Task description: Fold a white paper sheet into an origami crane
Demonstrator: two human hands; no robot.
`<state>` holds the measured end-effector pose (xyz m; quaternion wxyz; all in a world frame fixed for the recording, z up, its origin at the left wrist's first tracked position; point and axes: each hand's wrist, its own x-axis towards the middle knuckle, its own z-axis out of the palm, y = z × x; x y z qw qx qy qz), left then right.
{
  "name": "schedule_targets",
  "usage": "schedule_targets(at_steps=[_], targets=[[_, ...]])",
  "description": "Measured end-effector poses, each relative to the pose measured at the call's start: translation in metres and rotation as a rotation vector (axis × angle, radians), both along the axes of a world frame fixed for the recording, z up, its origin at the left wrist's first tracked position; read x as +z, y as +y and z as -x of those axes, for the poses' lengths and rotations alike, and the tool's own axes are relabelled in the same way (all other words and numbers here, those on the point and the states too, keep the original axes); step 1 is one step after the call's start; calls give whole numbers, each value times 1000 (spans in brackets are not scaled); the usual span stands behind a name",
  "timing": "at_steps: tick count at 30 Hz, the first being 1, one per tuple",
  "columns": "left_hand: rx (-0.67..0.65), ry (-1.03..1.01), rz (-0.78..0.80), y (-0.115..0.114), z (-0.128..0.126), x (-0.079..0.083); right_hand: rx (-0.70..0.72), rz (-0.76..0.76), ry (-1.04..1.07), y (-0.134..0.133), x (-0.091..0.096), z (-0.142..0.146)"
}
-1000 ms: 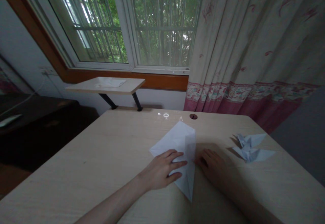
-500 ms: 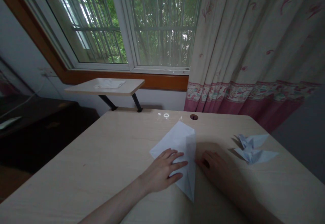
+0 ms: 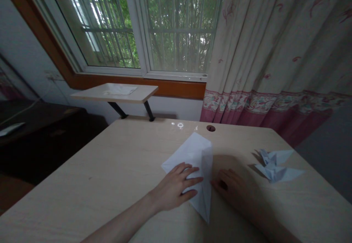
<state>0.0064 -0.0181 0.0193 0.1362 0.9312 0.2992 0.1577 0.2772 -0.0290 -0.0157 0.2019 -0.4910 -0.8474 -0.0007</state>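
Observation:
A white sheet of paper [image 3: 189, 151], folded into a pointed shape, lies on the table with creases and layered flaps along its right side. My left hand [image 3: 181, 184] rests flat on its lower middle, fingers spread and pointing right, covering part of it. Just right of the paper is my right hand [image 3: 229, 184], its fingers curled and closed. The thumb and forefinger tips meet at the paper's right edge; whether they pinch any paper is hidden. Two folded paper birds [image 3: 277, 167] sit close together farther right.
The pale wooden table [image 3: 118, 162] has a round cable hole [image 3: 211, 128] near its back edge. At the back left, a small raised shelf [image 3: 96, 93] bears a crumpled white item [image 3: 121, 89]. A window and a curtain [image 3: 247, 70] stand behind; a dark surface [image 3: 55, 125] is at left.
The view has shifted slightly. Both hands and the folded paper keep nearly the same places relative to each other.

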Motion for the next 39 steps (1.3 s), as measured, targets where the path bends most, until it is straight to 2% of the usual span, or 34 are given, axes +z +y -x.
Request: schedule_targets(at_steps=[12,26,39], targets=[[7,-17,16,1,0,1,110,300,123,-8,2,4],[5,5,12,1,1,-1,172,448,185,-16,8,14],[9,-12,14,1,1,-2,208,475,204,-27,14,17]])
